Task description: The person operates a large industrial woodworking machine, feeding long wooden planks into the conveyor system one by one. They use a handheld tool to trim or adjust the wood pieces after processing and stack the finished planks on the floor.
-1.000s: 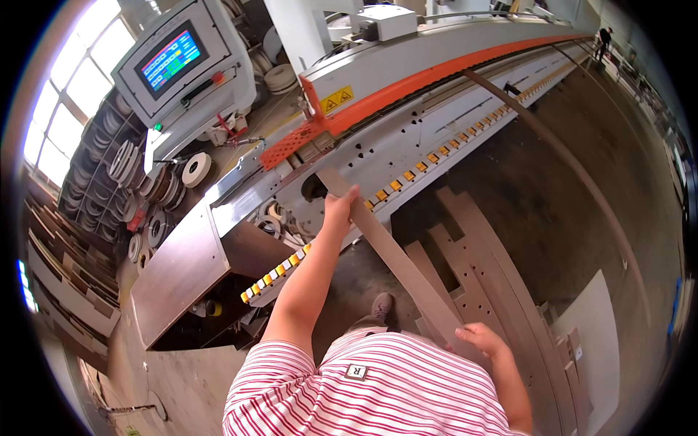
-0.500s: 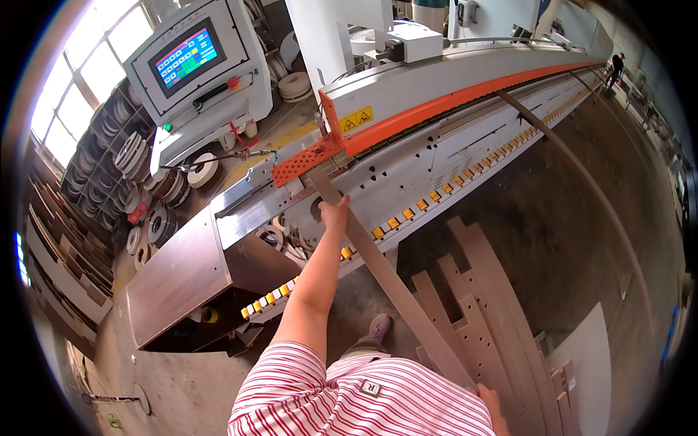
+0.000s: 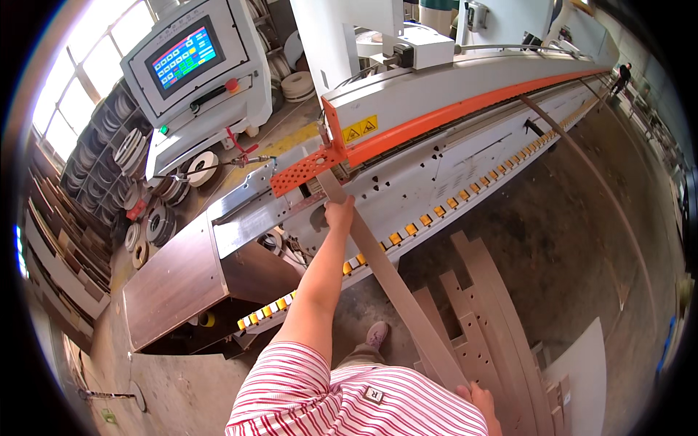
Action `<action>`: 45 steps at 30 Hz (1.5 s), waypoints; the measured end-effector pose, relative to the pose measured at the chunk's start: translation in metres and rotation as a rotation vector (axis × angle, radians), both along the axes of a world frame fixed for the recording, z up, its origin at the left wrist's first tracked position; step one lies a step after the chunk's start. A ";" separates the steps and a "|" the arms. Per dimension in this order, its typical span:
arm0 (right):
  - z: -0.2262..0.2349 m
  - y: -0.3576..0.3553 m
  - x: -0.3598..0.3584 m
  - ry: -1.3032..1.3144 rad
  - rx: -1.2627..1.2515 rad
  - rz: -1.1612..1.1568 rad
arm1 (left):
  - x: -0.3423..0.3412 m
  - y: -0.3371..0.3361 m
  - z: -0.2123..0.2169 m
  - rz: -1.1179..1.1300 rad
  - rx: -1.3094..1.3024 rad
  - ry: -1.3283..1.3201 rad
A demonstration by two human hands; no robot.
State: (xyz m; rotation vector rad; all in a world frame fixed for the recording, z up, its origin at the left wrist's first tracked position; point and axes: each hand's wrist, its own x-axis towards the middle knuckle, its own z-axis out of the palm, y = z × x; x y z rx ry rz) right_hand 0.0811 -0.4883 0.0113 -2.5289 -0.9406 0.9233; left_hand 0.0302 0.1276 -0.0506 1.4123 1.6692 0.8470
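A long, narrow brown board [image 3: 396, 282] runs slantwise from the machine's infeed down to my waist. Its far end lies beneath the orange perforated guard [image 3: 309, 171]. Partway along, near that end, my left hand [image 3: 339, 214] is closed around the board, arm stretched forward. My right hand [image 3: 478, 402] is at the near end, its curled fingers against the board; part of this hand is hidden by my striped shirt. The edge-banding machine [image 3: 436, 83] stretches away to the far right, with an orange rail and a row of yellow rollers [image 3: 411, 229].
Several brown boards [image 3: 483, 320], some with holes, are stacked at my right beside a pale panel [image 3: 582, 381]. Another long brown strip [image 3: 582, 156] juts from the machine farther along. A control screen [image 3: 185, 57], banding rolls [image 3: 160, 224] and a brown cabinet [image 3: 178, 291] are leftward. A person [image 3: 622, 78] stands far off.
The board has slid slightly toward the machine, and my right hand has shifted left and a little forward with its near end. The other strip has travelled farther right along the machine.
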 end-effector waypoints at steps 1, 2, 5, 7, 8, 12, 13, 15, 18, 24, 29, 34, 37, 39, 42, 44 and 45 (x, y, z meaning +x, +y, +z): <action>-0.001 -0.001 0.002 -0.021 -0.001 0.006 | 0.000 0.002 -0.003 0.006 0.014 -0.003; -0.001 0.000 0.004 -0.042 -0.001 0.013 | 0.001 0.005 -0.005 0.002 0.022 -0.004; 0.004 0.005 0.008 -0.038 0.008 0.002 | 0.004 0.003 -0.001 -0.015 0.026 0.009; 0.007 0.007 0.011 -0.028 -0.045 0.017 | 0.004 0.002 0.003 -0.015 0.027 0.026; 0.007 0.008 0.013 -0.023 -0.072 0.026 | 0.003 0.001 0.003 -0.010 0.025 0.025; -0.003 0.005 0.012 -0.047 -0.080 -0.008 | 0.006 -0.001 0.011 -0.017 0.011 -0.007; -0.003 0.006 0.014 -0.041 -0.073 -0.006 | 0.007 -0.003 0.013 -0.024 0.003 -0.023; -0.001 0.007 0.016 -0.032 -0.077 -0.003 | 0.010 -0.003 0.013 -0.025 0.017 -0.032; 0.002 0.010 0.021 -0.031 -0.084 0.001 | 0.017 -0.004 0.016 -0.025 0.006 -0.060; 0.005 0.014 0.040 -0.077 -0.078 0.018 | 0.036 -0.001 0.013 -0.023 0.029 -0.053; -0.004 0.011 0.066 -0.112 -0.034 -0.028 | 0.069 0.000 0.007 -0.029 0.095 -0.064; 0.006 0.013 0.101 -0.112 -0.030 -0.106 | 0.132 0.022 -0.025 -0.295 0.391 0.286; 0.004 0.043 0.136 -0.100 -0.015 -0.079 | 0.089 0.091 -0.061 -0.297 0.993 0.506; 0.000 0.028 0.141 -0.192 -0.117 -0.224 | 0.141 0.034 -0.028 -0.475 -0.223 0.010; 0.008 0.046 0.130 -0.523 0.313 -0.211 | 0.095 -0.007 -0.036 -0.562 0.432 0.078; -0.002 0.033 0.111 -0.710 0.412 -0.215 | 0.072 -0.104 0.018 -0.782 0.537 -0.005; -0.019 0.031 0.106 -0.672 0.425 -0.223 | 0.055 -0.132 0.028 -0.834 0.525 -0.059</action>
